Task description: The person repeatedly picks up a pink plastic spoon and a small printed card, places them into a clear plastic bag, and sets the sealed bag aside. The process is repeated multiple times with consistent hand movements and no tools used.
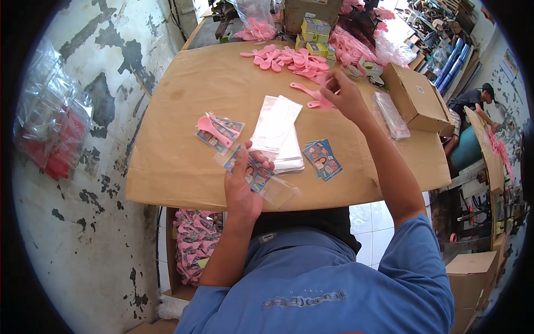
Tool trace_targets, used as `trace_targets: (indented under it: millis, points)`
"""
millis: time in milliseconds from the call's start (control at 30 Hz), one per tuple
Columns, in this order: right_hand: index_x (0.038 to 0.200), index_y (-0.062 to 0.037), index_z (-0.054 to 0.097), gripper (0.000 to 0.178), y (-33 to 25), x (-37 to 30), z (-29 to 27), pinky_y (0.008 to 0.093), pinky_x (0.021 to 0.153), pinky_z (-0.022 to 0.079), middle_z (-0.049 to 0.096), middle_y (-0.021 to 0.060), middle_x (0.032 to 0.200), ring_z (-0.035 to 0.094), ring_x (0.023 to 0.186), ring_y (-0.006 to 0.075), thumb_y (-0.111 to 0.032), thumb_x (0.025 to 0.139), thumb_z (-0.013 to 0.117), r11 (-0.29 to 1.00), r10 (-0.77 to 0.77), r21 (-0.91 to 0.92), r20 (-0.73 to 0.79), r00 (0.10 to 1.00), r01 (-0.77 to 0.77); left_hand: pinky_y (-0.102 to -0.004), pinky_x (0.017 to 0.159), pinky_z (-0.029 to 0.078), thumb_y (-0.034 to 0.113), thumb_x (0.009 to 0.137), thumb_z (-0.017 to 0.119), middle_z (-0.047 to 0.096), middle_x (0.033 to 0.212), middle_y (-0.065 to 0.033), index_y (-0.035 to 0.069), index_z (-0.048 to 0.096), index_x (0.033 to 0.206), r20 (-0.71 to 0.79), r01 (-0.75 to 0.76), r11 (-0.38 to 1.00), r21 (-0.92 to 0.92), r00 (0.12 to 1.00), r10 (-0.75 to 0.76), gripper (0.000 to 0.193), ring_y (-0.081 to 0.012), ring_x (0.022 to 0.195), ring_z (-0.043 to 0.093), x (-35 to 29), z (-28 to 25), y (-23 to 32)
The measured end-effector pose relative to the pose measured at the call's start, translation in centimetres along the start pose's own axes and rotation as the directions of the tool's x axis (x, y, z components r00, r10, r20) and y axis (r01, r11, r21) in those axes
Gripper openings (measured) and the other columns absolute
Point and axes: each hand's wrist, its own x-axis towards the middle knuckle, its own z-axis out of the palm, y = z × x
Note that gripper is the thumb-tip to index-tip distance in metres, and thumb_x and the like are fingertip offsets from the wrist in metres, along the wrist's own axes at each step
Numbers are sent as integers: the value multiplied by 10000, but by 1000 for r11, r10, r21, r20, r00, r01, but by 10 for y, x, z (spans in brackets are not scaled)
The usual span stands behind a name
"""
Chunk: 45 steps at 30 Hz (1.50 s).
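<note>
The place looks like a small workshop set up for packing. Pink plastic spoons (289, 60) lie heaped at the far side of a brown-covered table (172, 161), with clear bags (276, 122) and printed cards (324, 160) nearer. Beneath its near left edge, a carton (182, 291) holds many bagged spoons. Far right, stacked materials (428, 33) crowd the room and another person (473, 100) bends near more pink pieces (499, 153). The left wall (117, 273) has flaking paint.
</note>
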Motion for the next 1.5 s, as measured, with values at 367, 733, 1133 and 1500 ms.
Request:
trace_targets:
  millis: [367,733,1133,1500]
  points:
    - [1291,-53,577,323,-7,-64,-25,244,654,545,653,40,951,654,793,87,-141,994,668,708,387,543,238,891,-452,-360,897,558,269,1053,624,649,920,-37,71,591,1258,-31,-21,997,-75,999,19,287,-139,858,646,23,7,0]
    - [1087,40,663,163,-18,-128,-48,256,683,572,711,80,906,713,764,134,-73,971,682,805,458,419,12,889,-420,-393,975,539,323,1047,631,665,980,-66,87,547,1263,-72,-304,948,-88,952,299,331,-162,887,639,42,43,-11]
    - [1011,-16,659,134,-70,-199,-27,222,630,484,686,26,846,642,731,78,-103,951,743,509,518,821,-53,854,-258,-383,974,547,332,1025,667,625,970,-68,70,557,1246,13,-314,945,-92,948,317,360,-176,892,622,42,71,-37]
    - [1134,44,636,188,-94,-200,-20,288,840,621,724,115,998,732,901,171,-48,980,693,203,449,944,147,881,-261,-392,1020,529,373,1048,614,635,1004,-79,79,539,1289,146,-224,972,-69,962,232,387,-180,929,627,36,82,-64]
